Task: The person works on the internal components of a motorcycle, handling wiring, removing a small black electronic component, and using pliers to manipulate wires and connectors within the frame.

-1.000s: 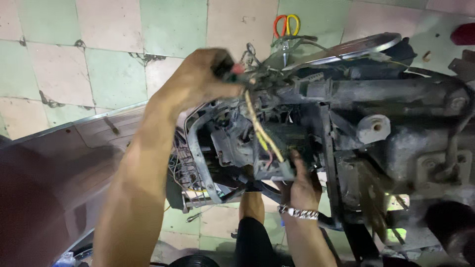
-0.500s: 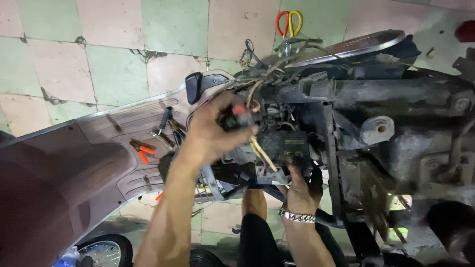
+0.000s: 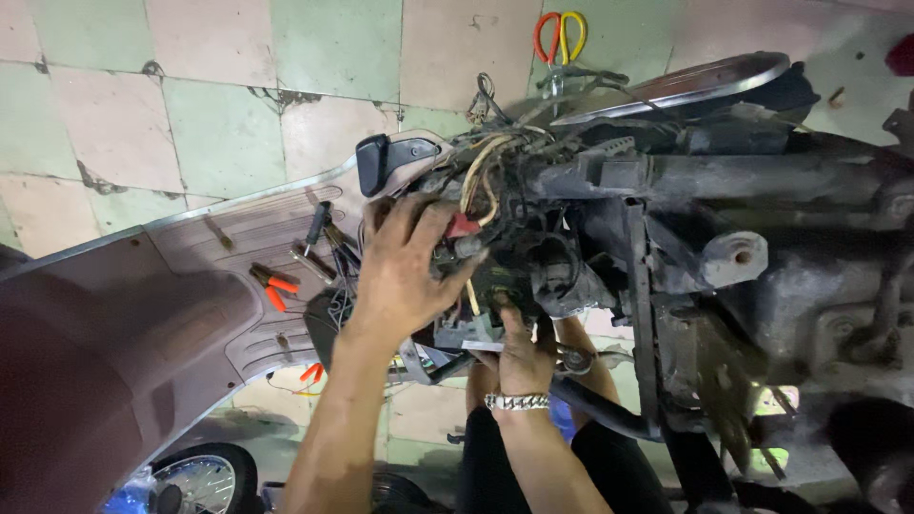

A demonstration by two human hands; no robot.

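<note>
My left hand [image 3: 405,276] pinches a red connector [image 3: 463,227] amid the wiring [image 3: 495,176] at the scooter frame [image 3: 724,181], centre of the scene. My right hand [image 3: 522,357], just below, grips a dark part; pliers [image 3: 271,284] lie left on the panel [image 3: 143,314].

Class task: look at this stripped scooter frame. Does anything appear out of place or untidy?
Yes. A tangled bundle of yellow and black wires spills loose from the frame above the left hand, and orange-handled pliers lie on the maroon body panel.
</note>
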